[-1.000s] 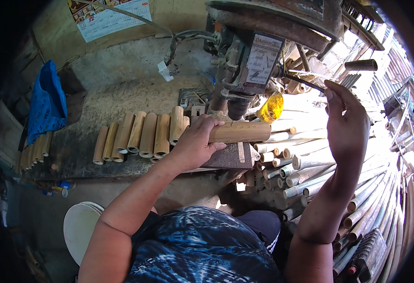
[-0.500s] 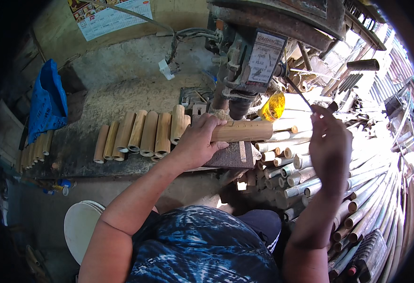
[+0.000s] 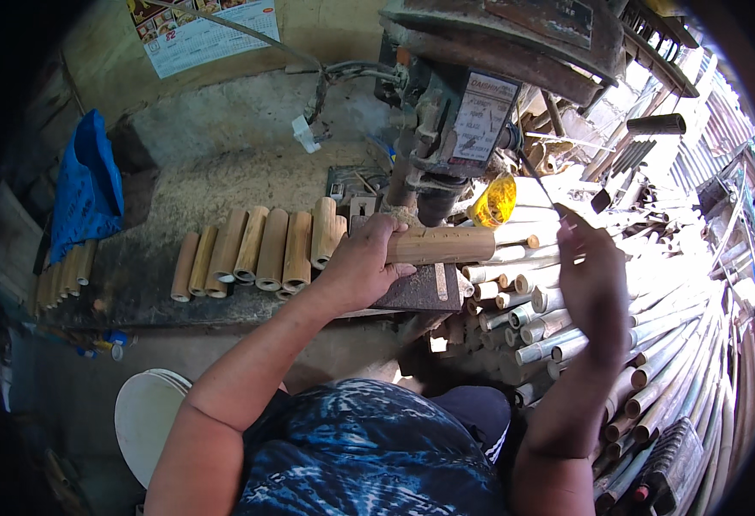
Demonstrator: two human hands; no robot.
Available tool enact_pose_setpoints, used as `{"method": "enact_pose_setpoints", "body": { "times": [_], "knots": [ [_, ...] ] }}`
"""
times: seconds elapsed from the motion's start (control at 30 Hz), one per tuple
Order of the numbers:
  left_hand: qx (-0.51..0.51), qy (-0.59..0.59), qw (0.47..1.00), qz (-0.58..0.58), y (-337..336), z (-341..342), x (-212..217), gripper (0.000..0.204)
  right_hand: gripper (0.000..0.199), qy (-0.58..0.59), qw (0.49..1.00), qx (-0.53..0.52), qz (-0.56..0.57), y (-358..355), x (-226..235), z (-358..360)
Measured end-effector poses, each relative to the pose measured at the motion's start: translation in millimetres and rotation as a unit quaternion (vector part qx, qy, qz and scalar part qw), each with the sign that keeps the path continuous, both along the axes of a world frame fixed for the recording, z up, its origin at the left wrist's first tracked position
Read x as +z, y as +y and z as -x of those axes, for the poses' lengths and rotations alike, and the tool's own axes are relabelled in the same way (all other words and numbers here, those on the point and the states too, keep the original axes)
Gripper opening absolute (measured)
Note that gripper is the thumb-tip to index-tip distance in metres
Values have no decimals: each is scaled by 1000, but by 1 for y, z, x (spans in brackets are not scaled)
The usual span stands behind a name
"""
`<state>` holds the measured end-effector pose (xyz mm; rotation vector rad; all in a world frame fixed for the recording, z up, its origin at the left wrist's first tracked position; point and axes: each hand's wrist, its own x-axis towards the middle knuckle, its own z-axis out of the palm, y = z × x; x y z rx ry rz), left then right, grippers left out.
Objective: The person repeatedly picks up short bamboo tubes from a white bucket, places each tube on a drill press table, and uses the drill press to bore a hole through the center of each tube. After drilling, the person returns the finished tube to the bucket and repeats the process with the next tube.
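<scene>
My left hand is closed round the left end of a short bamboo tube. The tube lies sideways on the dark drill press table, and a row of small holes runs along its upper side. Just above it sits the chuck of an old drill press; the bit's tip is hard to make out. My right hand, in shadow, has its fingers closed at the end of the press's thin feed lever.
A row of cut bamboo tubes stands on the dusty bench. Left are a blue bag and more tubes. A yellow container is beside the chuck. Long bamboo poles fill the right. A white bucket stands below.
My right hand and the lever end have shifted slightly left and down. The left hand keeps its hold on the bamboo tube, which stays under the chuck.
</scene>
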<state>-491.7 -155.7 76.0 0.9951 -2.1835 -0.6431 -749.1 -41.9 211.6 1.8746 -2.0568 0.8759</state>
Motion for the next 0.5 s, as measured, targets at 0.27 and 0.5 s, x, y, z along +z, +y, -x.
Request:
{"method": "enact_pose_setpoints", "body": {
  "times": [0.27,0.5],
  "knots": [
    [6,-25,999,25,-3,8,-1,61,30,-20,994,-61,84,-29,70,-14],
    [7,-27,999,33,-2,13,-2,61,29,32,992,-62,108,-19,63,-21]
  ]
}}
